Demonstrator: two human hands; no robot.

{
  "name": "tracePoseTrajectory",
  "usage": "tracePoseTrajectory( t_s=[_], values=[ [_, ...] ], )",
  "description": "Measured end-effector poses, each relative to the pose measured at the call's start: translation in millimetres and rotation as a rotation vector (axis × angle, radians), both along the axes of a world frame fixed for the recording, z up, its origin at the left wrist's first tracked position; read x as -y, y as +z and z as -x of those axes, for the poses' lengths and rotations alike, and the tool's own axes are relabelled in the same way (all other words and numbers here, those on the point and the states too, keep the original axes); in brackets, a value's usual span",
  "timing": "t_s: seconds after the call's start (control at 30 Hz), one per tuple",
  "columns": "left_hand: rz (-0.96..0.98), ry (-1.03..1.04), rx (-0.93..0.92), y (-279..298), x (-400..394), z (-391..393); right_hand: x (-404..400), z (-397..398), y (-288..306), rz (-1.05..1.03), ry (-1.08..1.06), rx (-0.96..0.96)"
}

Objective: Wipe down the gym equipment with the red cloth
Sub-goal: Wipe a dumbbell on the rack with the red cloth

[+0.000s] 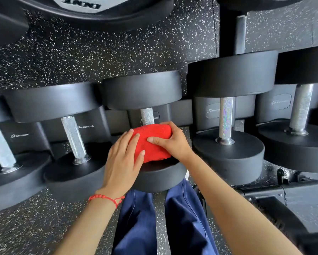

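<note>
The red cloth (151, 143) lies bunched on the near head of the middle dumbbell (154, 173), at the foot of its knurled handle (147, 116). The right hand (170, 140) has its grip closed on the cloth, thumb across the top and fingers curled over the far edge. The left hand (122, 162) lies flat beside it, fingers straight, fingertips on the cloth's left edge and palm over the rim of the head.

As a judgement, the wiping is in its middle: the cloth is working this one head, while nothing shows whether the dumbbells left and right of the middle one are done. Its far head and handle are not under the cloth, so they may still need a pass.

The dumbbells stand in a row on a dark rack (275, 192) with Nautilus-branded saddles. Below and behind the middle dumbbell runs black rubber floor (81, 52) flecked white. A large weight plate (92, 10) sits beyond it, at the top of the view. The person's blue trousers (184, 218) show just beneath it, and a red bead bracelet (106, 198) circles the left wrist.
</note>
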State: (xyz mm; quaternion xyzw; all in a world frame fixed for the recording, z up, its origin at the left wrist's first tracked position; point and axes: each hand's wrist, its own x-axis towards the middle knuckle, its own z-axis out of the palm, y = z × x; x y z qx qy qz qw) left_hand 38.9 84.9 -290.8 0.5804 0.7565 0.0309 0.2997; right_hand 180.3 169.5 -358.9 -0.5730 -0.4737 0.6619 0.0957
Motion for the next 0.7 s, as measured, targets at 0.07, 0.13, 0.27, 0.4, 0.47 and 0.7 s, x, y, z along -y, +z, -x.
tracePoseTrajectory(
  t_s=[0.07,0.13,0.27,0.4,0.47,0.7],
  values=[
    [0.004,0.006,0.005,1.7,0.2,1.1,3.1,1.3,2.9,-0.028,-0.028,0.016],
    [0.004,0.007,0.011,4.5,0.2,2.4,7.1,2.7,6.1,-0.068,-0.048,0.038],
    [-0.002,-0.009,0.018,12.4,1.3,6.5,13.7,7.7,14.0,-0.123,-0.105,0.083],
    [-0.016,-0.046,0.023,21.6,1.6,11.3,19.0,8.6,24.0,-0.109,-0.214,0.095],
    [-0.026,-0.063,0.026,26.5,1.6,13.5,22.7,6.6,31.0,-0.099,-0.284,0.077],
    [-0.053,-0.153,0.033,49.6,1.8,18.4,41.7,-6.4,67.0,-0.168,-0.53,0.033]
  ],
)
